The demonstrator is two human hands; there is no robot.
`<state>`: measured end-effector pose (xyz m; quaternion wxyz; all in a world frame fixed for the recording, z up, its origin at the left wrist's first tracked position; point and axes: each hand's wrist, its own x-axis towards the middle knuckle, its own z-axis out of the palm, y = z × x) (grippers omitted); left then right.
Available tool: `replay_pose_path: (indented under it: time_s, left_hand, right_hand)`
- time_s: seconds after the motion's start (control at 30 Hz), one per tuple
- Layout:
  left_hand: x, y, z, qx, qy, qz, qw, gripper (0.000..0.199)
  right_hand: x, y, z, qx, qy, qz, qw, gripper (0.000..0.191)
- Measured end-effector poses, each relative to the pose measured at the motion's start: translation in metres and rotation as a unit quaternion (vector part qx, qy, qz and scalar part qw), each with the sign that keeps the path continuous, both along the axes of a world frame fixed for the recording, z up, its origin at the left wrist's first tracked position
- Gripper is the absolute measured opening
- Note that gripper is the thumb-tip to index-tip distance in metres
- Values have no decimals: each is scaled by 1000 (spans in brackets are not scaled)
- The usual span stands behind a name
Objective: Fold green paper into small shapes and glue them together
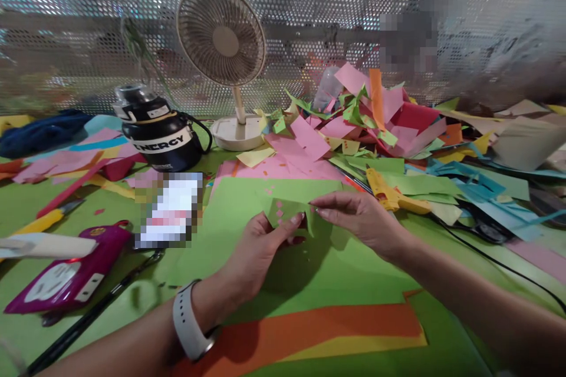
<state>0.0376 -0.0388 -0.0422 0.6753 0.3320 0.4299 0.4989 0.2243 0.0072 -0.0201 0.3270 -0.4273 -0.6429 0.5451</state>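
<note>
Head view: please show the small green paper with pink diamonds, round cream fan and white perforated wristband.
Small green paper with pink diamonds (289,207), head view: bare area.
Round cream fan (226,41), head view: central hub.
White perforated wristband (184,319), head view: outer face.

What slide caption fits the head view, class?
Left hand and right hand over green paper, beside small pink diamonds, desk fan behind.

There's a way in from the front, low over the orange strip (327,330), between the left forearm (137,347) and right forearm (464,300). A hand could also slip across the green sheet (225,212) between the phone (170,218) and the left hand (260,250). Farther back, the bottle (163,144) and fan (223,35) stand tall; rightward, the scrap heap (371,121) and yellow tool (387,193) crowd the way.
</note>
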Motion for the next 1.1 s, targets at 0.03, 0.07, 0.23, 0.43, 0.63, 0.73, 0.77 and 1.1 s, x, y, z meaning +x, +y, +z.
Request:
replay_pose_path:
  time_s: [0.03, 0.07, 0.23, 0.43, 0.63, 0.73, 0.77, 1.1]
  left_hand:
    - [0, 0, 0, -1, 0, -3, 1000, 17]
    - [0, 0, 0, -1, -1, -5, 1000, 17]
    - [0, 0, -1, 9, 0, -3, 1000, 19]
    - [0, 0, -1, 11, 6, -3, 1000, 18]
    - [0, 0, 0, 20, -6, 2, 1000, 17]
    - [1, 0, 2, 22, -3, 2, 1000, 14]
    - [2, 0, 2, 21, 2, 3, 1000, 13]
    - [4, 0, 6, 37, 35, 5, 999, 11]
  right_hand:
    - [0, 0, -1, -6, 5, 0, 1000, 23]
    - [0, 1, -1, -13, 10, -2, 1000, 23]
    - [-1, 1, -2, -32, 29, -13, 999, 22]
    - [-2, 0, -1, -28, 43, -14, 999, 23]
    - [0, -1, 2, -22, 28, -4, 999, 22]
    - [0, -1, 3, 2, 14, 0, 1000, 20]
    - [-1, -2, 3, 10, 13, 1, 1000, 20]
    - [-5, -4, 4, 15, 24, 6, 1000, 23]
